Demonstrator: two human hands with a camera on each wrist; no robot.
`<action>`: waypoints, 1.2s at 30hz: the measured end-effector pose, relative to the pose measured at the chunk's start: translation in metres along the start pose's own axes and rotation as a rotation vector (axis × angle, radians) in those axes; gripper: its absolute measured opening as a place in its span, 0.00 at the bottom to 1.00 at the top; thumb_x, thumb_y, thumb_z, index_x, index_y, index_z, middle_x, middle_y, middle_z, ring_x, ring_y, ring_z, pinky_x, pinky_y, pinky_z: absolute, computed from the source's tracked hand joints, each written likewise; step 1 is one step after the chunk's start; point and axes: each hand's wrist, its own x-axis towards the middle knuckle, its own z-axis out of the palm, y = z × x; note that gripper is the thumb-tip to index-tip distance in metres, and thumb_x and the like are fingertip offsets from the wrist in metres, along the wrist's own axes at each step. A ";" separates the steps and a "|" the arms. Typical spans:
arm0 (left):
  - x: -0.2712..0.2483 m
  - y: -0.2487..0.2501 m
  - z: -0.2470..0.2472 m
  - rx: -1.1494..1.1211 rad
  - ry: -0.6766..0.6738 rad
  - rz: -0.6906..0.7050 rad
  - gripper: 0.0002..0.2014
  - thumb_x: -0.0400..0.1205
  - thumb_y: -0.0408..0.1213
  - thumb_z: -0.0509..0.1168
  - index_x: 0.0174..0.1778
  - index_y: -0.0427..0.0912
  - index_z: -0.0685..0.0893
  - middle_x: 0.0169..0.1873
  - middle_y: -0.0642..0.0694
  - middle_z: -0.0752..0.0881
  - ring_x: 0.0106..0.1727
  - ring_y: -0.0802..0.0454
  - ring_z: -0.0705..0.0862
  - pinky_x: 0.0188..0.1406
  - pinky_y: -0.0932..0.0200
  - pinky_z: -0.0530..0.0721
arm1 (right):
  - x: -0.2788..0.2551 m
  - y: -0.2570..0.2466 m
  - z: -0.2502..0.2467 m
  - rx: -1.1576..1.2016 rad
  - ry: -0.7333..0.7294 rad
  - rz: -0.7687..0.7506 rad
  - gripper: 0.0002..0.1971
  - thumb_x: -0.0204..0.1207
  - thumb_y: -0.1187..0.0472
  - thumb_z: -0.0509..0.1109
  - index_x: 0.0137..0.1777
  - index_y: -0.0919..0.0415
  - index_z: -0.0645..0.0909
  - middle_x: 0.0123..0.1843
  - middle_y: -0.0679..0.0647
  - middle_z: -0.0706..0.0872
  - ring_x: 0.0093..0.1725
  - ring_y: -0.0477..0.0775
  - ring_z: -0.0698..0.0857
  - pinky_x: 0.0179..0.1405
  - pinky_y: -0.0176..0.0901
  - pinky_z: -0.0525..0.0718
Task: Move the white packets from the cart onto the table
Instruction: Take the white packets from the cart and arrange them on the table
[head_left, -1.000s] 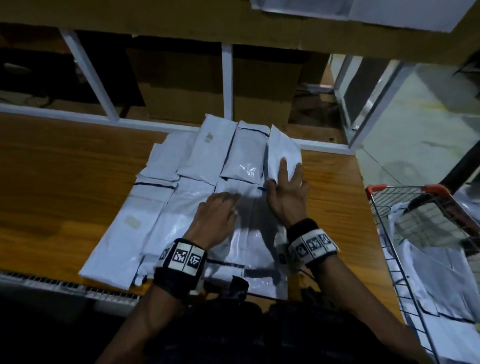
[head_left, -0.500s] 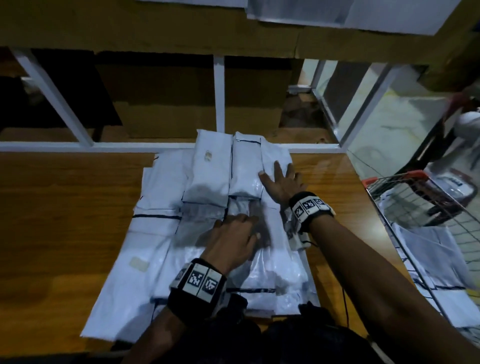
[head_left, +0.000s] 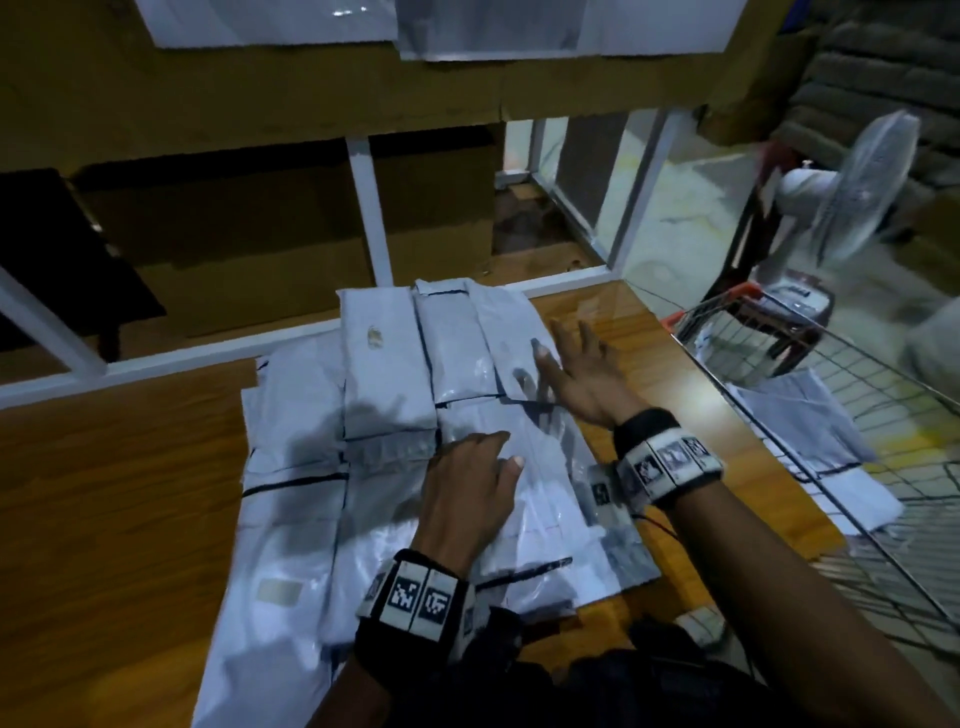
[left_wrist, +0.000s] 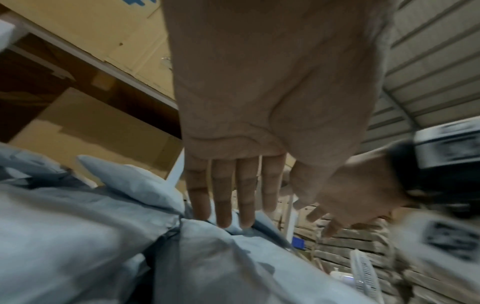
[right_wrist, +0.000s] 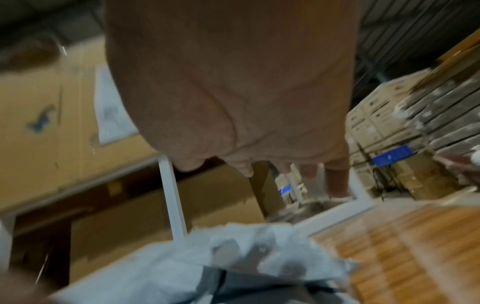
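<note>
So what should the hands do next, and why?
Probably the right hand should reach over to the cart. It holds nothing and is open, the left hand rests on the packets on the table, and more packets still lie in the cart.

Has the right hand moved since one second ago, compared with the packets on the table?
Yes. The right hand has slid toward the right edge of the packets, its fingers now partly over the bare table.

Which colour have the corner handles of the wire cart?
Orange-red, on the cart; head view shows it best.
</note>
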 end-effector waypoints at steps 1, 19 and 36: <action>0.000 0.003 0.003 -0.046 0.015 0.021 0.25 0.84 0.53 0.55 0.68 0.43 0.84 0.62 0.44 0.88 0.62 0.44 0.85 0.62 0.50 0.82 | -0.019 0.006 -0.004 0.047 0.065 -0.005 0.42 0.75 0.24 0.35 0.87 0.41 0.48 0.89 0.60 0.46 0.86 0.70 0.46 0.81 0.71 0.51; -0.033 0.132 0.088 -0.232 -0.177 0.452 0.21 0.87 0.52 0.58 0.67 0.44 0.85 0.62 0.47 0.87 0.64 0.48 0.83 0.58 0.46 0.82 | -0.254 0.174 -0.014 0.289 0.719 0.089 0.27 0.87 0.39 0.49 0.78 0.53 0.70 0.78 0.55 0.72 0.79 0.54 0.69 0.74 0.61 0.73; -0.056 0.284 0.210 -0.184 -0.379 0.490 0.20 0.84 0.49 0.62 0.66 0.42 0.86 0.59 0.45 0.88 0.61 0.46 0.84 0.58 0.50 0.82 | -0.352 0.349 -0.062 0.316 0.684 0.261 0.24 0.85 0.50 0.62 0.78 0.60 0.71 0.72 0.58 0.76 0.71 0.55 0.76 0.65 0.42 0.72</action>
